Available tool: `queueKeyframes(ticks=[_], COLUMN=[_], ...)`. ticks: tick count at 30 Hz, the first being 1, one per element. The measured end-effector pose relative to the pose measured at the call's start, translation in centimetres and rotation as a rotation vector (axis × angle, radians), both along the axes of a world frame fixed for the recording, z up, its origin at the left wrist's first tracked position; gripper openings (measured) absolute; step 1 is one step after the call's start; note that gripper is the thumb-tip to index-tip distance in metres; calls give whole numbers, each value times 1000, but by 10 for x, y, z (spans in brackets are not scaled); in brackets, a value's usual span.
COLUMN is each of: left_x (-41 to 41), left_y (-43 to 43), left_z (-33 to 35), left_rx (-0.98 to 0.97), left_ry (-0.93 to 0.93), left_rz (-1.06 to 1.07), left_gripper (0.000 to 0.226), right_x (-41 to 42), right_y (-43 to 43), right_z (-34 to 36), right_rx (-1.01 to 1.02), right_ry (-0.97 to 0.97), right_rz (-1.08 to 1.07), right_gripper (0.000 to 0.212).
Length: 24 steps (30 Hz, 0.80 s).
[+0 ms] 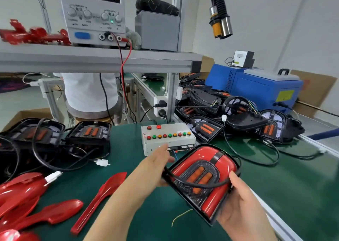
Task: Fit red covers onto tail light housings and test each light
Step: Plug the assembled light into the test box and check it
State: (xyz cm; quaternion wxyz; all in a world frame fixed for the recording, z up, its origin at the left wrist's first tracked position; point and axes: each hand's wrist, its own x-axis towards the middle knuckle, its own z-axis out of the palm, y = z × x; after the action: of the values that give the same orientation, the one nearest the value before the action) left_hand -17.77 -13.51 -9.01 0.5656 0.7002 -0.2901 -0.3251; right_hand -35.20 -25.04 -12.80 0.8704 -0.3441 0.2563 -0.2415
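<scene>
Both hands hold one tail light (201, 174) tilted above the green surface (275, 176), just in front of the white test box (167, 138) with its row of coloured buttons. The red cover (206, 155) sits on the black housing, around the dark centre panel with two orange strips. The right hand (244, 204) grips the lower right corner, thumb on top. The left hand (156, 169) clasps the left edge, where the black cable (192, 185) starts and crosses the face; its forefinger stretches towards the box. Loose red covers (55, 211) lie at the lower left, near uncovered housings (89, 132); more housings (205, 128) are piled on the right beside a blue machine (256, 88). On the shelf (91, 60) above, a power supply (91, 13) reads 12.0.
</scene>
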Motion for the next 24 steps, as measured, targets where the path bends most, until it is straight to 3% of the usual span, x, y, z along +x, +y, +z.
queueKeyframes(ticks=[3,7,13,20,24], left_x=[-10,-24,-54,-78,-84], left_y=[-50,-112,-194,-248,-258], left_z=[12,10,-8,-39,-50], left_rx=[37,15,53,344,393], left_ry=[-226,-269,-419,-475,-508], left_rz=[-119,-183,-312,-428,-409], left_gripper=[43,66,36,36,39], right_x=[-17,-38,-57,-64,-65], right_y=[-20,-49,-94,-132,-148], right_z=[3,8,0,-19,-31], right_rx=[-44,-82,-91,-50,-1], right_ry=[23,31,77,185,183], right_rz=[-113,-290,-500,-667,-746], right_gripper=[46,47,37,37,33])
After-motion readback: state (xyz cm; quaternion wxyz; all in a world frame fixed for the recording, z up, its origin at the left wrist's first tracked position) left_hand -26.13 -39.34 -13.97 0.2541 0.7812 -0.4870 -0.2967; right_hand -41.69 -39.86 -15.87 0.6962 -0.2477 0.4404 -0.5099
